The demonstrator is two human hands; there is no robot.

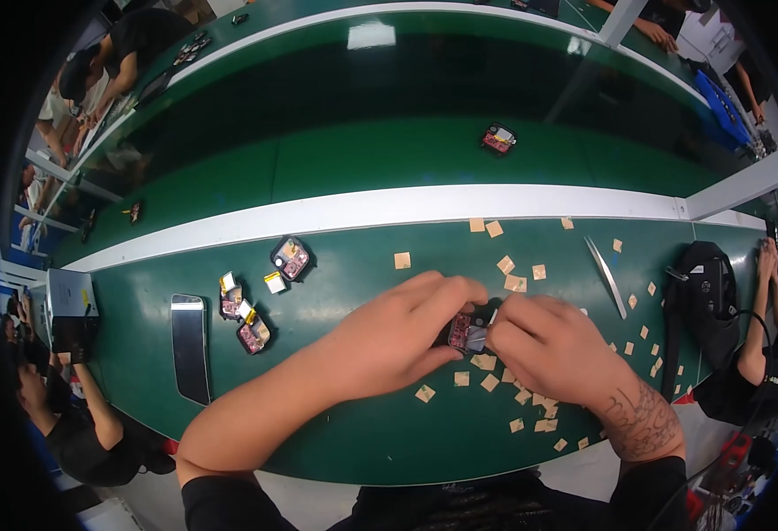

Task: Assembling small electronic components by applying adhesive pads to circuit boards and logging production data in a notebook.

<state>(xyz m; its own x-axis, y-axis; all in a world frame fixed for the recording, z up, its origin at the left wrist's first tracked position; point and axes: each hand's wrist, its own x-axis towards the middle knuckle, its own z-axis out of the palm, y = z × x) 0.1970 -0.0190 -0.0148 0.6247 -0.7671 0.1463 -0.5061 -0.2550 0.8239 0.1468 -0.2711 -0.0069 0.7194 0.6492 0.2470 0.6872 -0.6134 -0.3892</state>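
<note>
Near the middle of the green table, my left hand (398, 332) grips a small black electronic device housing (460, 333), its fingers and thumb around the left side. Inside the housing a reddish circuit board and a grey, shiny part show. My right hand (548, 345) is closed in a pinch at the housing's right edge; what its fingertips hold is hidden. Several tan adhesive squares (462, 379) are scattered around and beyond my right hand. Metal tweezers (608, 279) lie to the far right of it.
Opened device housings (254, 336) with loose white-and-yellow parts lie left, beside a dark phone (192, 345). A white rail (362, 205) crosses behind, before a green conveyor belt (389, 159) carrying another housing (500, 139). A black bag (708, 288) sits right. Co-workers are at both sides.
</note>
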